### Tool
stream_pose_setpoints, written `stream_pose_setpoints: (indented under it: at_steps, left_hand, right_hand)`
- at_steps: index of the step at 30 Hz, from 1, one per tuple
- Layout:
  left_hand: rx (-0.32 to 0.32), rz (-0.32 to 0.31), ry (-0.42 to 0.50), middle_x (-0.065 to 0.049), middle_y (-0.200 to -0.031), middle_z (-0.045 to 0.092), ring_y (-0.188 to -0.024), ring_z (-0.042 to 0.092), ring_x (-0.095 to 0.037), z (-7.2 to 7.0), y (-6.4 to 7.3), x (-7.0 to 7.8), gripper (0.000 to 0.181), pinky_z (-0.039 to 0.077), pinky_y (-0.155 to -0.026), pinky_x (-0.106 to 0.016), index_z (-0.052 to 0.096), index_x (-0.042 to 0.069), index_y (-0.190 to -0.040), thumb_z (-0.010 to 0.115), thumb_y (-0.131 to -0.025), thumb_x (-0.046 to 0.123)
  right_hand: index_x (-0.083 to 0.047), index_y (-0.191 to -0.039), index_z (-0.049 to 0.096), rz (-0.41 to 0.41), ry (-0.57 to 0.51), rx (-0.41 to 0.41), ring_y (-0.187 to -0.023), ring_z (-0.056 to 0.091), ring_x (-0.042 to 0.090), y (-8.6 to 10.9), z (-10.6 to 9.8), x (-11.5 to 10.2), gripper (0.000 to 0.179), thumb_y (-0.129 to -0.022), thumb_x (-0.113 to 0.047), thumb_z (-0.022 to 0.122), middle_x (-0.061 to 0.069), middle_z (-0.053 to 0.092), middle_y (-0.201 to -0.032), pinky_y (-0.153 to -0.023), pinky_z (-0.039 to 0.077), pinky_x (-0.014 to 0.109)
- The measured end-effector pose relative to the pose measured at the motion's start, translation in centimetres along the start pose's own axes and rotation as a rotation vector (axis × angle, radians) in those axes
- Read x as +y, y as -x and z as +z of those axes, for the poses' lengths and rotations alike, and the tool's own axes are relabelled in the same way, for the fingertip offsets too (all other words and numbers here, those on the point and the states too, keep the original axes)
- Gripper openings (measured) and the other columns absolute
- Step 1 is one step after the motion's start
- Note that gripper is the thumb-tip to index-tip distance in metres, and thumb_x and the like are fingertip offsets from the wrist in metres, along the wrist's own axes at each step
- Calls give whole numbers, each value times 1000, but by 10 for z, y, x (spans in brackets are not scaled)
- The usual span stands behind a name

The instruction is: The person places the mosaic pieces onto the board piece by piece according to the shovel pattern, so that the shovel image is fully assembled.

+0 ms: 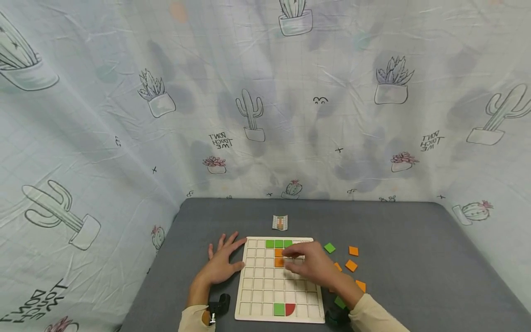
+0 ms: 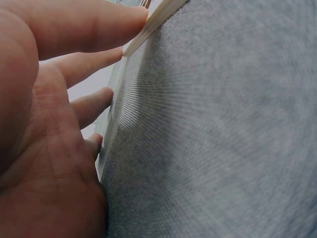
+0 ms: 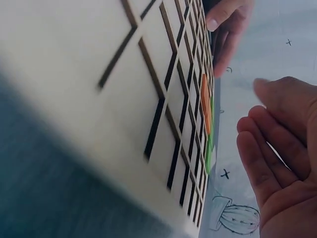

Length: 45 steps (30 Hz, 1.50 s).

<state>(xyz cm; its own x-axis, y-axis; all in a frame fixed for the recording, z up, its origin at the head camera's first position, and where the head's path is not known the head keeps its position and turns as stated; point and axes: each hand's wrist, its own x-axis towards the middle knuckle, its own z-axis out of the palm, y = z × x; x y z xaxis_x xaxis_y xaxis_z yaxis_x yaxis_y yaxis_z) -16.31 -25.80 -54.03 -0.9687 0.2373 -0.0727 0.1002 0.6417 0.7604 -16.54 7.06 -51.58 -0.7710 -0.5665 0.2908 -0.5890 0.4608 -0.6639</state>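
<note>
A pale wooden grid board (image 1: pixel 253 295) lies on the table. In its top row sit green square tiles (image 1: pixel 270 244), with orange square tiles (image 1: pixel 279 262) in a column below them. Near the bottom edge are another green tile (image 1: pixel 279 309) and a red quarter-round tile (image 1: pixel 289 309). My left hand (image 1: pixel 221 263), fingers spread, rests at the board's left side; its thumb and index fingertip touch the edge. Above the board, beside the orange tiles, hovers my right hand (image 1: pixel 309 263), thumb and fingers apart. The right wrist view shows nothing between the right hand's fingers (image 3: pixel 260 163).
A small printed card (image 1: pixel 280 222) lies behind the board. To the right are scattered loose orange tiles (image 1: pixel 351 265) and green tiles (image 1: pixel 329 248), some partly hidden by the right arm. A patterned curtain (image 1: pixel 290 115) hangs behind the grey table (image 1: pixel 406 258).
</note>
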Motion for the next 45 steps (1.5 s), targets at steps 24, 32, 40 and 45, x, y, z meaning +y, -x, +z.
stream_pose_setpoints:
  at_steps: [24, 32, 40, 45]
  left_hand:
    - [-7, -2, 4, -22, -180, 27, -168, -1, -54, 5, 11, 4, 71, -16, -122, -80, 57, 17, -162, 80, -95, 10]
    - [4, -16, 5, -21, -180, 28, -169, -1, -54, 6, 11, 5, 70, -16, -122, -80, 58, 18, -161, 80, -95, 11]
    - [10, -15, -1, -21, -180, 28, -168, -1, -54, 6, 12, 5, 71, -16, -122, -80, 58, 18, -161, 81, -94, 11]
    - [7, -15, 1, -21, -180, 28, -168, -1, -54, 6, 11, 5, 71, -16, -122, -80, 57, 18, -161, 80, -95, 11]
  right_hand:
    - [-8, -119, 82, 151, -183, 124, -103, 81, 13, 134, -78, 18, 27, -94, -16, 88, 8, 83, -114, -88, 66, 29]
    - [-4, -121, 81, 208, -142, 180, -103, 79, 5, 164, -100, 25, 30, -92, -8, 88, 7, 83, -114, -85, 66, 26]
    - [-4, -120, 81, 282, -92, 228, -100, 79, 3, 181, -112, 35, 31, -90, -5, 88, 0, 84, -112, -84, 64, 21]
    - [-6, -119, 82, 332, -55, 249, -99, 78, 0, 186, -114, 40, 31, -89, -6, 90, -2, 84, -111, -82, 63, 19]
